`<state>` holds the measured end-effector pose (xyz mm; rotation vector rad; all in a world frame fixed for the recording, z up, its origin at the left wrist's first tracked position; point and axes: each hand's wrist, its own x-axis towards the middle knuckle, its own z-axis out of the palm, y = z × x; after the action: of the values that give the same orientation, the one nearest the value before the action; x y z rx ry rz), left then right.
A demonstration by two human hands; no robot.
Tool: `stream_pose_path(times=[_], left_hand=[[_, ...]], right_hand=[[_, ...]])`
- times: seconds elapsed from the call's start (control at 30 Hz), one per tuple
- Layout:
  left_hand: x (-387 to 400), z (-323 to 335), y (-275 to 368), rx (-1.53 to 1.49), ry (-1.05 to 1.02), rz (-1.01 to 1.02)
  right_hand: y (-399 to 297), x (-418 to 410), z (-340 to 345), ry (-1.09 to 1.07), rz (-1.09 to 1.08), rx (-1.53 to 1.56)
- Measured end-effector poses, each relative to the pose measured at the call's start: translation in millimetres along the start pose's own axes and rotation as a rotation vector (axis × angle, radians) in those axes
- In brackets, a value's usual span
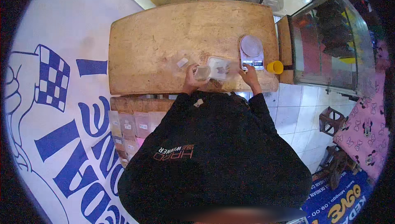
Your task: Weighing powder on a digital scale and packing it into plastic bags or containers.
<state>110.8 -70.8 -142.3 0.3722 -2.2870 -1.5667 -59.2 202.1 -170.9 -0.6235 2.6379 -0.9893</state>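
My left hand (pixel 192 82) is curled around a small clear plastic container (pixel 202 73), apparently with little or nothing in it. Just right of it, a white rectangular tub (pixel 216 68) lies on the wooden table, with some small dark shapes inside or on it. At the lower edge of the white digital kitchen scale (pixel 251 56), my right hand (pixel 250 76) has its fingertips by the control panel. A blurred translucent piece lies near those fingers; whether they grip it is unclear. The scale's round platform (pixel 251 46) bears nothing that I can make out.
A small clear packet with a white label (pixel 182 62) lies left of the tub. The yellow cup (pixel 275 67) stands by the right edge of the wooden table (pixel 160 38). Beyond is a glass display case (pixel 327 38). Labelled clear packs (pixel 132 128) sit below, at left.
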Motion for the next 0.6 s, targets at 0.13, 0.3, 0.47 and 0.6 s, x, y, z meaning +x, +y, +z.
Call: stream_pose_path(times=[0.13, 0.3, 0.47, 0.6], left_hand=[[2.9, 1.4, 1.4, -0.022, 0.032, -0.006], [2.0, -1.2, -4.3, 0.07, 0.102, -0.018], [10.4, -2.9, -0.4, 0.005, 0.094, -0.032], [13.9, -7.5, 1.0, 0.017, 0.19, 0.039]], right_hand=[[-48.9, 5.4, -0.5, -0.154, -0.168, 0.205], [-143.5, 9.7, -8.8, -0.463, -0.307, 0.195], [-152.5, 8.9, 21.3, -0.459, -0.396, 0.188], [-165.8, 7.7, 30.0, -0.376, -0.417, 0.129]])
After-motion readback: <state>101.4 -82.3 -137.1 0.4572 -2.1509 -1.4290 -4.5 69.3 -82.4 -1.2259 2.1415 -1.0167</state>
